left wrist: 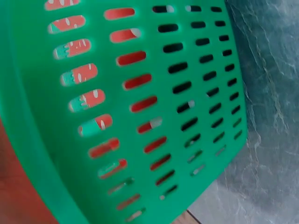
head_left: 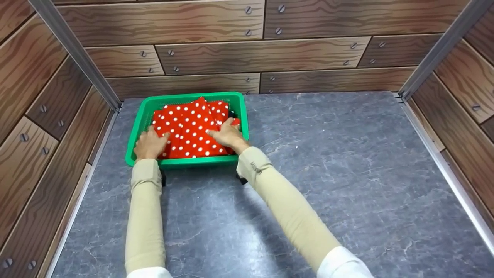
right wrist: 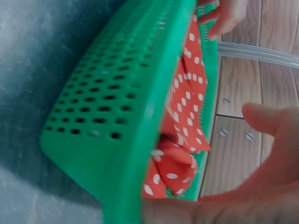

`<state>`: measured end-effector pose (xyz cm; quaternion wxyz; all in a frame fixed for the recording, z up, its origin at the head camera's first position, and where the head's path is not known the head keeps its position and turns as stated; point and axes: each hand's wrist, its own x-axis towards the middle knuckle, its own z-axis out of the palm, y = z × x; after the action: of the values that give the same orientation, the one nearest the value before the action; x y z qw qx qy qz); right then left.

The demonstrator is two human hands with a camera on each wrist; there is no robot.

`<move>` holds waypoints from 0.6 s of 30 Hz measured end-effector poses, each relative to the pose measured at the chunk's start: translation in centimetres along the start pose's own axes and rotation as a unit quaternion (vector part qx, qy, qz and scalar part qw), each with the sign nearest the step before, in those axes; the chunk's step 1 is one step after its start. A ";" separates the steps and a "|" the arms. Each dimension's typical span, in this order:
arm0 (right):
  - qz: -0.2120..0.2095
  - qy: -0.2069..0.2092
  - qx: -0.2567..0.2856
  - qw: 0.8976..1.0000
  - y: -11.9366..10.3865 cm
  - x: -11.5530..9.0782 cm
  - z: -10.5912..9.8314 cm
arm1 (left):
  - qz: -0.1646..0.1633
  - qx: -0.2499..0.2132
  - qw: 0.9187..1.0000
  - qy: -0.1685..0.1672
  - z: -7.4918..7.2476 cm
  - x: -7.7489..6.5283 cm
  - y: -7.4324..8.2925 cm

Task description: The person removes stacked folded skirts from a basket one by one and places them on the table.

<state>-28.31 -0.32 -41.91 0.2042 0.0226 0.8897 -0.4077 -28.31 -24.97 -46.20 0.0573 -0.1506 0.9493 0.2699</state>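
A green perforated plastic basket stands on the floor, with a folded red cloth with white dots inside. My left hand rests at the cloth's left edge, inside the rim. Over the right side of the cloth lies my right hand, its thumb spread toward the middle. In the right wrist view the right hand has its thumb and fingers wide apart beside the basket. The left wrist view shows the basket's slotted wall, with red cloth behind the slots.
Grey marbled flooring extends right of the basket and in front of it. Wood-patterned panels form walls at the back and both sides, with metal strips along the corners. A small black thing shows at the basket's right inner side.
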 end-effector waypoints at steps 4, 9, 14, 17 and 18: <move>0.004 0.045 0.033 0.998 0.3 0.4 0.9 | -0.022 0.011 0.999 -0.031 0.2 0.3 0.4; -0.013 0.081 0.066 0.994 0.8 1.2 1.3 | -0.067 -0.004 0.997 -0.035 0.3 0.7 0.9; -0.038 0.065 0.099 0.992 1.9 2.0 1.3 | -0.100 -0.022 0.994 -0.027 0.2 0.9 1.0; -0.067 0.072 0.119 0.988 2.6 2.4 1.5 | -0.083 -0.012 0.996 -0.004 0.6 1.0 0.9; -0.076 0.079 0.124 0.986 2.8 2.6 1.7 | -0.068 -0.009 0.998 0.011 0.8 1.1 0.8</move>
<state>-29.50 0.02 -45.88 0.0975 0.0119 0.8447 -0.5262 -29.54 -24.18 -46.72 0.0635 -0.2181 0.9351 0.2721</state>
